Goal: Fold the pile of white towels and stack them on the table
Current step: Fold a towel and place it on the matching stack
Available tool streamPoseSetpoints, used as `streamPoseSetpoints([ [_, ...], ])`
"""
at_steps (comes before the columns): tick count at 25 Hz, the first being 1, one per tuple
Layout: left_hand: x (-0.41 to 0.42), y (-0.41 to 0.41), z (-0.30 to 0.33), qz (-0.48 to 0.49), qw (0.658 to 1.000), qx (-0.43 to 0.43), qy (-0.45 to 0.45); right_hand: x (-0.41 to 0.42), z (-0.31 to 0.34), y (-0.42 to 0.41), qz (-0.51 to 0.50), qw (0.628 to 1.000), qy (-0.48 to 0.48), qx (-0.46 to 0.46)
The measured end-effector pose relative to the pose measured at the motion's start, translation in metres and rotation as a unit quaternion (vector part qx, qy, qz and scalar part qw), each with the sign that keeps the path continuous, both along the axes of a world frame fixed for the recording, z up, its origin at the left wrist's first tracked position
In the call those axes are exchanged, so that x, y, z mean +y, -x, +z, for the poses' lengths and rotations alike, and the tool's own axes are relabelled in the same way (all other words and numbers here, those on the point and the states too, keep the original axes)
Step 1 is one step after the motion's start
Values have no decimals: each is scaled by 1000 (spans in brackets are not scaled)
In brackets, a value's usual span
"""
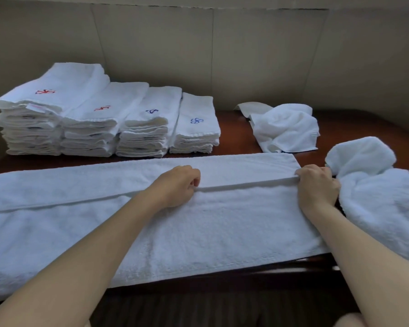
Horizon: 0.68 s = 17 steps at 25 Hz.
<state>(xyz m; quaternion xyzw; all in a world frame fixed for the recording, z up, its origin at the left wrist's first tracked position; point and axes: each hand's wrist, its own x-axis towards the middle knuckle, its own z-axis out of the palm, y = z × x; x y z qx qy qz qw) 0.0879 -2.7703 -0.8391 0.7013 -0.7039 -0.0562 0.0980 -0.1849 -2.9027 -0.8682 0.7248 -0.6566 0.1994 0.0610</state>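
Towel [198,232] lies flat lengthwise across the near bench [236,135], far long edge folded toward centre; left hand [175,187] & right hand [316,185] each have fingers curled, pinching that folded edge. Looks soft, light, thick terry w/ no stiffness, so it'll sag between grips: best held at hem/corners. Folded stacks [99,119] at 10 o'clock, unfolded pile [376,197] at 3

This looks like a hotel or laundry linen room. Four neat stacks of folded white towels [99,119], each marked with a red or blue embroidered emblem, line the back of a dark polished wooden table [236,135] against a plain beige panelled wall [246,55], with crumpled unfolded towels [286,128] heaped nearby.
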Motion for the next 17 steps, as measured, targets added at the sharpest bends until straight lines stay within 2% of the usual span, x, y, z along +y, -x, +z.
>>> streamPoseSetpoints([
  [4, -1, 3, -3, 6, 1000, 20, 16, 0, 2, 3, 15, 998, -11, -53],
  [7, -2, 1, 1, 7, 998, 43, -40, 2, 6, 2, -10, 999, -41, 4],
  [9, -5, -3, 10, 33, 989, 120, -86, 4, 13, -5, -23, 999, -6, 32],
  [11, -15, -2, 14, 59, 979, 187, -50, 1, 21, -24, 62, 996, 65, -4],
  [12, -23, 2, 11, 62, 984, 170, -5, -2, 24, -38, 130, 989, 70, -21],
  [14, -41, 16, -2, 33, 996, 71, 39, -7, 22, -67, 233, 972, 1, -28],
  [15, -50, 26, -11, 14, 999, 24, 27, -13, 16, -77, 243, 969, -53, -13],
  [17, -65, 35, -25, 15, 999, -33, -27, -27, 0, -74, 192, 970, -144, 28],
])
